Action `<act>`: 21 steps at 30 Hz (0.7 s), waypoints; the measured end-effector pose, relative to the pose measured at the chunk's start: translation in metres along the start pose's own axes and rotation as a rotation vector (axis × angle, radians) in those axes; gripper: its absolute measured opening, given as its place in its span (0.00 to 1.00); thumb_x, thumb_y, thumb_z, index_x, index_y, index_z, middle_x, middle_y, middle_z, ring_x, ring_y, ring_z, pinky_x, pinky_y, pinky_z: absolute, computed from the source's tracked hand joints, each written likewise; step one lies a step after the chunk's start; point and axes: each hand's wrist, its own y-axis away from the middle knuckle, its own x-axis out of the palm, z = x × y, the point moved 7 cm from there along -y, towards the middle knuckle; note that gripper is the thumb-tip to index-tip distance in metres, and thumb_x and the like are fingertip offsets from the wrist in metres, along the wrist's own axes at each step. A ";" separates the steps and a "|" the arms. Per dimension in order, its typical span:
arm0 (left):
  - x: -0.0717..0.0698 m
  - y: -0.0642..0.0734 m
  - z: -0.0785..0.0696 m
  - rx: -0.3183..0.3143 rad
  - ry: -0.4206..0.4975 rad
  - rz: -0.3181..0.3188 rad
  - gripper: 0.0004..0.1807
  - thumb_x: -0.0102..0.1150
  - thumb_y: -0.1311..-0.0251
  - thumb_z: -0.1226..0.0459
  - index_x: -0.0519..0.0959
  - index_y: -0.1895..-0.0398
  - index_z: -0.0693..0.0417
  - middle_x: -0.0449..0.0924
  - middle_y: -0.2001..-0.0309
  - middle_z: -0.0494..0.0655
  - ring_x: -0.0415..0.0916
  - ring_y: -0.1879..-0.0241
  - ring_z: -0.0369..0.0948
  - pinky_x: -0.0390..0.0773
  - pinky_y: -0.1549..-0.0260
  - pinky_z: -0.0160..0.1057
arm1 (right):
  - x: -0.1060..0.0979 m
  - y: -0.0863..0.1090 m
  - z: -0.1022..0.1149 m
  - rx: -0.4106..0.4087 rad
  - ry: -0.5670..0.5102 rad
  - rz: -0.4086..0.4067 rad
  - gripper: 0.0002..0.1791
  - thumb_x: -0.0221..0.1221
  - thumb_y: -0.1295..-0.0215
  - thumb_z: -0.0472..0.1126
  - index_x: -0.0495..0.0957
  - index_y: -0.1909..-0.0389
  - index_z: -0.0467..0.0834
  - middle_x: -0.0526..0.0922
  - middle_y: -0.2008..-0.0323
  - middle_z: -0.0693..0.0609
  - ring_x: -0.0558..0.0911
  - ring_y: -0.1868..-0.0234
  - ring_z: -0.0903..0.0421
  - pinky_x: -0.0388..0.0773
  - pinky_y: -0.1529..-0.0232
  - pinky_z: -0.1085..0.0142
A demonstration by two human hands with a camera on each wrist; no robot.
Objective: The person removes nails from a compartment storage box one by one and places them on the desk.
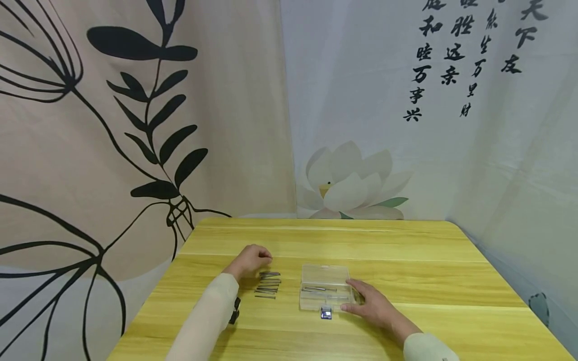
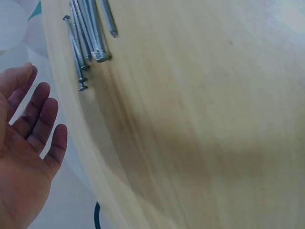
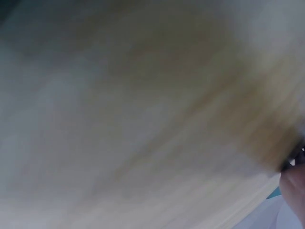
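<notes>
Rectangular box [image 1: 311, 304] of clear, thin plastic at the lower centre of the head view, flat on the worktop [image 1: 397, 250], lid [image 1: 325, 273] lying open toward the top of the frame. Inside, a few slim metal nails [image 1: 319, 289]. At the near edge, a small, shiny blue tag [image 1: 326, 313]. Clamped on the box's right side, thumb and fingers around the edge: right hand [image 1: 374, 305]. Just left of the box, a rough column of smooth grey loose nails [image 1: 268, 286], round-shanked and flat-headed. Near its upper left, left hand [image 1: 250, 259], empty, fingers loosely curved. Cream sleeves [image 1: 205, 313] on both arms. Underneath, yellow streaky wood grain with rounded far corners. Behind, creased cloth [image 1: 244, 125] with black leafy stems at left, pale lotus at centre, brush characters at upper right.
</notes>
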 end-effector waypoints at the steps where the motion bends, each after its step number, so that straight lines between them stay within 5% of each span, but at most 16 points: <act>1: -0.001 0.000 -0.001 0.006 0.003 -0.003 0.08 0.59 0.31 0.65 0.84 0.56 0.59 0.82 0.62 0.44 0.78 0.61 0.41 0.79 0.59 0.45 | 0.000 0.000 0.000 -0.001 0.001 0.000 0.46 0.69 0.42 0.59 0.65 0.28 0.42 0.64 0.30 0.36 0.61 0.30 0.32 0.56 0.34 0.37; 21: 0.002 -0.005 -0.038 0.111 0.029 0.017 0.10 0.60 0.31 0.62 0.84 0.53 0.58 0.82 0.59 0.43 0.78 0.58 0.41 0.78 0.57 0.45 | 0.001 -0.001 -0.001 -0.001 0.001 0.005 0.46 0.69 0.42 0.59 0.65 0.28 0.42 0.64 0.30 0.36 0.61 0.30 0.32 0.55 0.34 0.37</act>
